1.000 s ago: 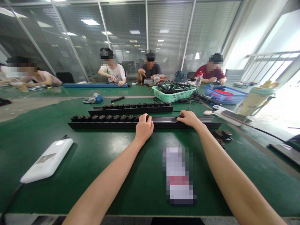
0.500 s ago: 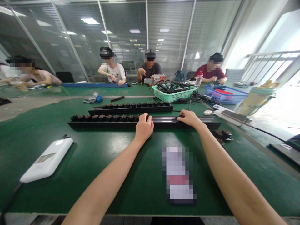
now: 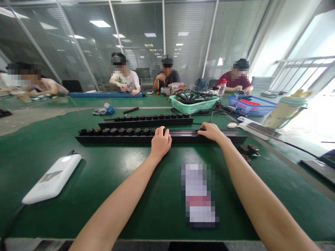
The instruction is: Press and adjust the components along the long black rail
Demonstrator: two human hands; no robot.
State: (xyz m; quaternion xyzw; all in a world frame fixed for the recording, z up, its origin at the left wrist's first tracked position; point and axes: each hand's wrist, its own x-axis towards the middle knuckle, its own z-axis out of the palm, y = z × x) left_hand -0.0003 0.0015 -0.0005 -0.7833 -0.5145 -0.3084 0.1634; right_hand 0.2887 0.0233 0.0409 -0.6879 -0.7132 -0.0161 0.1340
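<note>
A long black rail [image 3: 180, 139] lies across the green table in front of me, its left half filled with a row of small black modules [image 3: 113, 131] with brownish metal tops. My left hand [image 3: 161, 142] is closed at the right end of this row, its fingers bent over a black module [image 3: 165, 131] that shows only in part. Farther right, my right hand [image 3: 211, 132] pinches another black module [image 3: 202, 129] at the rail's channel, mostly covered by the fingers. Bare channel shows between the hands. A few loose modules [image 3: 252, 150] lie beyond the rail's right end.
Behind stands a second filled rail [image 3: 146, 121]. A phone [image 3: 200, 195] with a blurred screen and a white power bank [image 3: 53, 178] lie nearer me. A green basket of cables [image 3: 193, 105], a blue basket [image 3: 252, 108] and a tumbler [image 3: 285, 111] stand farther back. Several people sit opposite.
Both my hands and the rail hold the same place. Across the table, a co-worker in dark clothing has raised a hand slightly.
</note>
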